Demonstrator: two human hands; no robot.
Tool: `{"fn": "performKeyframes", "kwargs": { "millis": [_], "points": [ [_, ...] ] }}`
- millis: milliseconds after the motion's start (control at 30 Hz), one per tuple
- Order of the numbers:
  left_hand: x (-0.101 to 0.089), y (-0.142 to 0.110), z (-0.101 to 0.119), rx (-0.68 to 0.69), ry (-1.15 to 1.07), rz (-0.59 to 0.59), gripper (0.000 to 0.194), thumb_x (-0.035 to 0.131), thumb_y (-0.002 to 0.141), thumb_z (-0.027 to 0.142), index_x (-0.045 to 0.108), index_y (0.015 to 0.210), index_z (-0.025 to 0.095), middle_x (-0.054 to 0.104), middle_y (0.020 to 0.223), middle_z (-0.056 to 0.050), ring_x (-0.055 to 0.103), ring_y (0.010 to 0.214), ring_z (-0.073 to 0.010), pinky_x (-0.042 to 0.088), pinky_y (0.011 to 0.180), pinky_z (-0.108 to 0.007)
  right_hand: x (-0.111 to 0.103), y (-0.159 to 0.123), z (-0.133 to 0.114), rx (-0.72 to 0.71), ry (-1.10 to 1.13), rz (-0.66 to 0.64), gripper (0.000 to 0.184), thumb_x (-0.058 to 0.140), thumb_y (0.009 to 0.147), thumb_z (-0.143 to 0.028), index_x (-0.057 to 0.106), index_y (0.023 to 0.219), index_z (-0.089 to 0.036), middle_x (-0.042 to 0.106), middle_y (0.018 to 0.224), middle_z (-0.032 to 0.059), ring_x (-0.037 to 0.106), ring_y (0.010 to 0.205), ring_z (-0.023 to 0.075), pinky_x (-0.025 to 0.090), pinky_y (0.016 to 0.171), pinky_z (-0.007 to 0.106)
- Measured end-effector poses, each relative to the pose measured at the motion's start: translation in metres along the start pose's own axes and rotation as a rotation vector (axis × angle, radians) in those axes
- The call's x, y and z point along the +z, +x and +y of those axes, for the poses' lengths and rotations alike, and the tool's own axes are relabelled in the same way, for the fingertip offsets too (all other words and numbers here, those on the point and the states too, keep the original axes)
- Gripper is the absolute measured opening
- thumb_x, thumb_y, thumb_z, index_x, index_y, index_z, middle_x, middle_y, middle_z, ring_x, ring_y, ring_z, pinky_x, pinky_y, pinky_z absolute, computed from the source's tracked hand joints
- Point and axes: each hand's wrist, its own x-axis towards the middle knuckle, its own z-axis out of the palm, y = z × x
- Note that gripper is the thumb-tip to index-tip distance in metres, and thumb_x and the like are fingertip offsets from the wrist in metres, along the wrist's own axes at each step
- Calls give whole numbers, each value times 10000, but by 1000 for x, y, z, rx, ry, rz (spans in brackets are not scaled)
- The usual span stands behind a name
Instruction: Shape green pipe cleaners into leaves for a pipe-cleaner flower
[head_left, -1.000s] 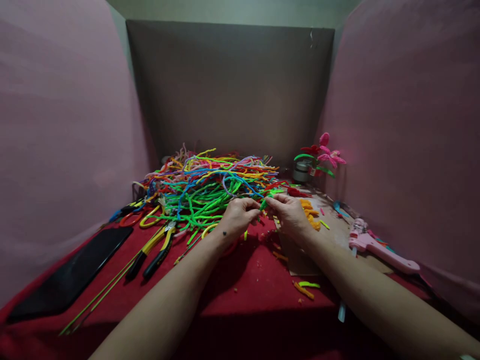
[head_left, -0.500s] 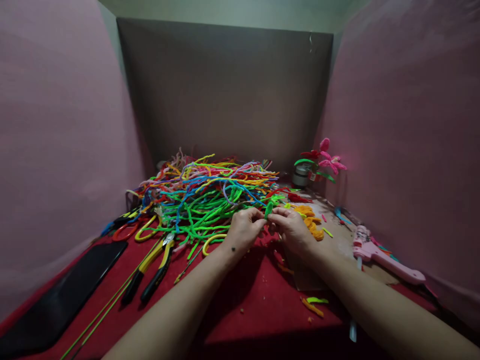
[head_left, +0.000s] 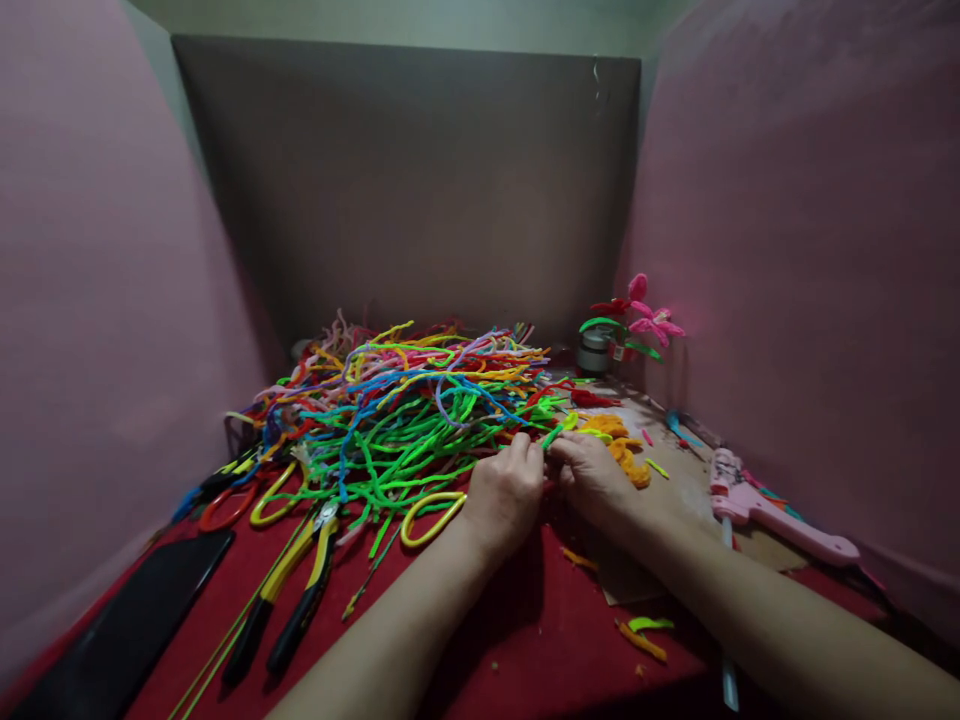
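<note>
Between my two hands a short green pipe cleaner [head_left: 553, 437] sticks up, its lower part hidden by the fingers. My left hand [head_left: 504, 495] is closed with its back turned up, gripping the low end of the piece. From the other side, my right hand [head_left: 589, 478] pinches it with thumb and fingers. Just behind the hands spreads a big heap of pipe cleaners [head_left: 405, 420], green ones at the front and many colours on top. Bent orange pipe cleaner pieces [head_left: 628, 465] lie beyond my right hand, on cardboard.
Yellow-and-black pliers [head_left: 289, 590], yellow scissor handles [head_left: 433, 518] and a black flat object [head_left: 150, 620] lie at left on red cloth [head_left: 480, 690]. A pink glue gun [head_left: 780, 525] rests at right. Pink pipe-cleaner flowers [head_left: 654, 322] stand behind, near a small jar [head_left: 593, 352].
My left hand has turned over so its back faces up. The green piece now leans right instead of standing upright between the fingertips. The whole view has shifted slightly.
</note>
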Motion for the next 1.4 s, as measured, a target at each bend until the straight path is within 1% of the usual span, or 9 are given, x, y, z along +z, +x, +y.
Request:
{"fn": "performKeyframes", "kwargs": {
  "millis": [67,133,233,400,500,667,767,1200,1400],
  "points": [
    [-2,0,2,45,55,16,168,378,837,122,539,803,155,585,779,-54,575,583,-177,361,437,-262,1,-1,-6,50,76,17,156,526,688,-189,549,535,-174,534,559,0,459,530,113,402,505,245],
    [-3,1,4,84,76,32,161,386,828,108,535,787,153,581,752,-51,567,562,-176,375,443,-266,2,-2,-12,147,255,43,165,530,566,-132,454,428,-181,435,451,-34,376,469,92,334,455,229],
    [-2,2,4,114,99,80,148,399,820,103,528,771,156,574,729,-46,553,541,-172,390,455,-271,6,-2,-16,253,491,80,165,506,494,-142,380,396,-183,365,420,-56,292,438,69,252,414,215],
    [-2,2,4,122,167,154,145,402,818,97,525,766,155,570,704,-44,531,506,-167,376,441,-272,12,0,-12,314,569,53,200,483,489,-210,300,410,-210,260,389,-78,240,387,63,229,383,228],
    [-3,3,6,115,150,149,149,394,827,108,531,786,152,569,712,-45,534,522,-162,378,454,-265,10,0,-13,277,593,49,198,497,498,-203,313,426,-201,291,410,-77,272,400,62,266,405,222],
    [-5,4,3,-78,-50,117,175,377,857,173,533,779,158,565,737,-42,560,600,-132,384,484,-220,4,-2,-16,184,538,-18,71,509,566,-153,482,507,-182,483,473,-39,433,450,94,355,472,233],
    [-6,2,-2,-109,-157,115,174,366,859,164,530,800,165,567,758,-39,570,675,-128,402,538,-208,3,-3,-16,128,463,-45,40,519,600,-157,517,567,-179,532,507,-29,490,470,106,372,486,234],
    [-3,-5,0,-20,-42,80,187,367,862,157,542,798,168,559,746,-33,505,543,-118,322,468,-238,9,-8,-19,194,481,17,77,479,560,-132,543,533,-166,501,481,-30,439,454,87,376,470,215],
    [0,-3,2,-212,-362,79,144,399,836,145,526,771,163,552,761,-37,533,644,-125,395,570,-225,9,-9,-21,157,329,18,82,457,575,-132,531,547,-157,515,483,-24,447,447,93,362,458,219]
  ]
}}
